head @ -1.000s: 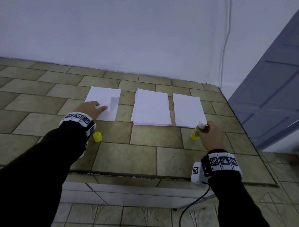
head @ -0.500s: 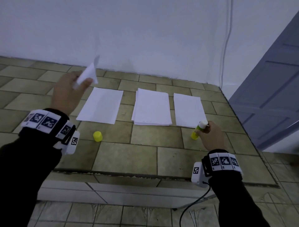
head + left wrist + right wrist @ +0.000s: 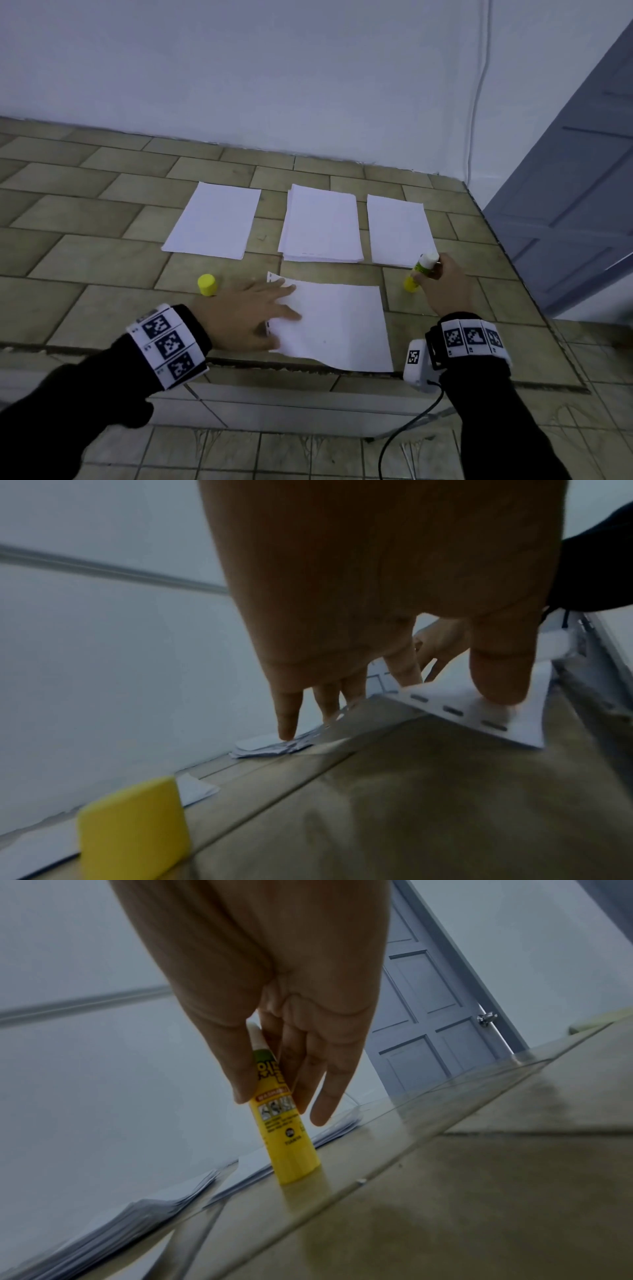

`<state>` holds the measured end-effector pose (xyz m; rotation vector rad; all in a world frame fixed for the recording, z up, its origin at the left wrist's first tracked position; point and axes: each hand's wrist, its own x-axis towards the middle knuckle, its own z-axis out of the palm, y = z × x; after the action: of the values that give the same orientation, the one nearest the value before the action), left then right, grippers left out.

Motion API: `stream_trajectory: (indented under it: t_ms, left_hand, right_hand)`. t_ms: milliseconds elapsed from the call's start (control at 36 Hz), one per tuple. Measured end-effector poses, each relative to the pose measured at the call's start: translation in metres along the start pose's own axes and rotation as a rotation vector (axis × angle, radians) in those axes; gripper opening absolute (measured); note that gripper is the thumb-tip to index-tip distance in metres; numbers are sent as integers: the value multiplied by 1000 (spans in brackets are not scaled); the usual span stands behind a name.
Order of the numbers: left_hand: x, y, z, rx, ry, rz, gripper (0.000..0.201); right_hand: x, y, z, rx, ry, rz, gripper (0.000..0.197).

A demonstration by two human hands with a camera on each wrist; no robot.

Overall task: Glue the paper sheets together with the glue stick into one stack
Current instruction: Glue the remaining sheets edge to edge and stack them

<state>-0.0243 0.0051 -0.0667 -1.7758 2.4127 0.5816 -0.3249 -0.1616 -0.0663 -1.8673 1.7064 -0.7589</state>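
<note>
Fingers (image 3: 274,294) on punched white sheet (image 3: 339,325)

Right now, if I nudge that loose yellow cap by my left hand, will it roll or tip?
The yellow cap stands on its flat end on the tiles, so it will probably slide first. Small, likely light plastic, it may tip, then roll. The left hand lies flat beside it.

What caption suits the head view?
Left hand flattens a sheet; right hand holds the glue stick upright.

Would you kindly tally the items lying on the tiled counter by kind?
Paper piles along the back: 3
Single sheet in front: 1
Glue stick: 1
Yellow cap: 1
Total: 6
</note>
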Motion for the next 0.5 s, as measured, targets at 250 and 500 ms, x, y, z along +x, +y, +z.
stream_trajectory:
  t_ms: [250,500]
  left_hand:
    - [-1,-4,11,14,-94,-99,71]
    - [-3,-3,33,-153,123,-353,130]
  right_hand:
    - [-1,1,2,22,-50,-12,43]
    - [-12,-21,6,27,-297,-193,38]
